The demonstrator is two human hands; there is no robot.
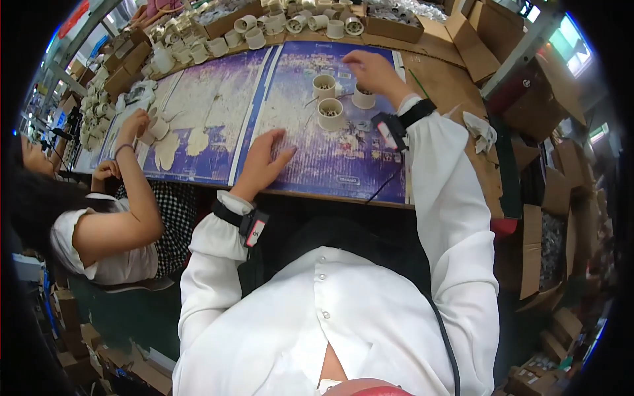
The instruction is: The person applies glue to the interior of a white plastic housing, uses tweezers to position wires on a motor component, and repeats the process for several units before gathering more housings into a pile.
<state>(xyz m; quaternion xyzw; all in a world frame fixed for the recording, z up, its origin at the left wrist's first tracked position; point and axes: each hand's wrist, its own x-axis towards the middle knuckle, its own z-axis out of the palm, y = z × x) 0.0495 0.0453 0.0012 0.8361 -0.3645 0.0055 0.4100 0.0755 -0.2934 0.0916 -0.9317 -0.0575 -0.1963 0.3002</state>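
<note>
My left hand (264, 165) is over the near part of the purple printed cardboard sheet (290, 178), thumb and fingers apart, holding nothing I can see. My right hand (373, 71) hovers at the far side, its fingers bent together; whatever they may hold is too small to make out. Just below that hand stands a cream-white round plastic cup (364, 99), partly covered by it. Two similar parts, a nearer cup (330, 121) and a farther cup (323, 86), stand to its left. Small pieces show inside them. Thin dark wires lie beside the cups.
At left a co-worker's hand (137, 123) touches another white cup (157, 127). Many white cups (254, 39) crowd the far edge, beside open cardboard boxes (395, 28). Crumpled white paper (480, 132) lies at right. A dark cord (384, 185) crosses the near edge.
</note>
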